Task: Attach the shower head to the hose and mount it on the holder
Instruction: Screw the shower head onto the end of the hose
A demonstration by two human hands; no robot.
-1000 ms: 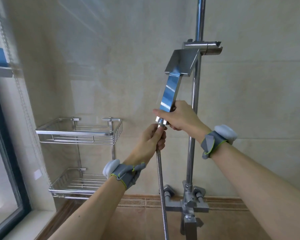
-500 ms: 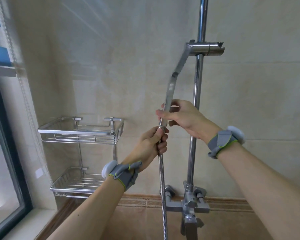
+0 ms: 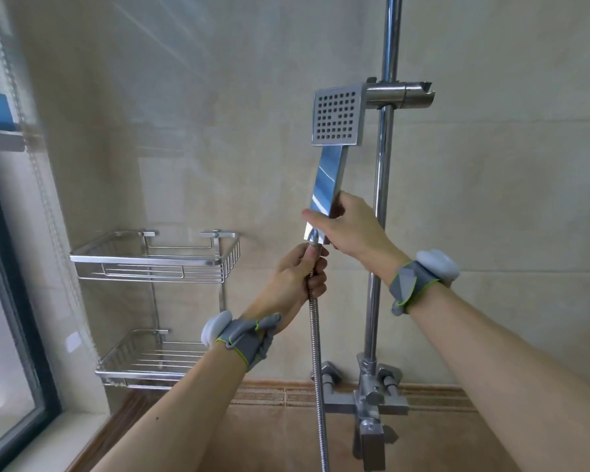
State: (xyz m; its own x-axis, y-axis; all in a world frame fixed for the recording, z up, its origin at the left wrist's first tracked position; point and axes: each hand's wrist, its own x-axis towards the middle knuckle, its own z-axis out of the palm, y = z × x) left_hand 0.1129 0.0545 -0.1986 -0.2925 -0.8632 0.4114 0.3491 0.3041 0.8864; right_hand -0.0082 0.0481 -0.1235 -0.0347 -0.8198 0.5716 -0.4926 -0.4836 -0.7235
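A square chrome shower head (image 3: pixel 336 119) with a flat handle stands upright, its perforated face turned toward me. My right hand (image 3: pixel 349 226) grips the lower end of the handle. My left hand (image 3: pixel 295 281) is closed around the top end of the ribbed metal hose (image 3: pixel 317 362), right under the handle's base, where the hose nut meets it. The chrome holder (image 3: pixel 401 95) sits on the vertical rail (image 3: pixel 382 185) just right of the head's top corner. The holder's cradle is empty.
Two wire baskets (image 3: pixel 150 258) hang on the tiled wall to the left, the lower basket (image 3: pixel 143 361) beneath the upper one. The mixer valve (image 3: pixel 368 400) sits at the rail's foot. A window with a bead cord (image 3: pixel 38 185) runs along the left edge.
The shower head has turned about its handle, from back view through edge-on to its perforated face toward me. My right hand shifted its grip; my left hand stayed on the hose end.
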